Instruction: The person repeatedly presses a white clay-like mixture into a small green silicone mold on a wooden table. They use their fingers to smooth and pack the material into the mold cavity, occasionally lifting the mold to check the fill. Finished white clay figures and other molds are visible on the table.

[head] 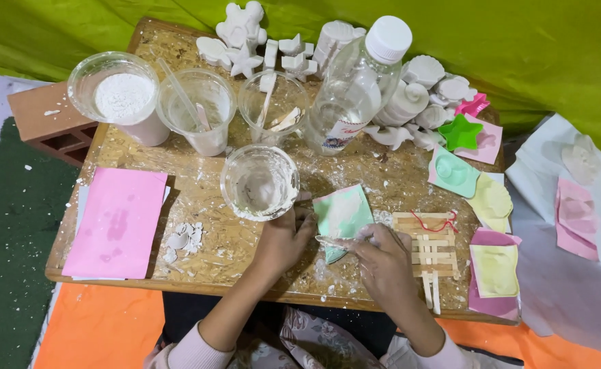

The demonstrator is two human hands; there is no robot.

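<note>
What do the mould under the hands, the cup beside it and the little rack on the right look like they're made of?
The green mould looks like thin, flexible plastic or silicone, matte and smeared white. The cup by the left hand is clear glossy plastic, see-through with white residue. The rack beside the right hand looks like pale, unfinished flat wooden sticks, crossed and layered.
</note>
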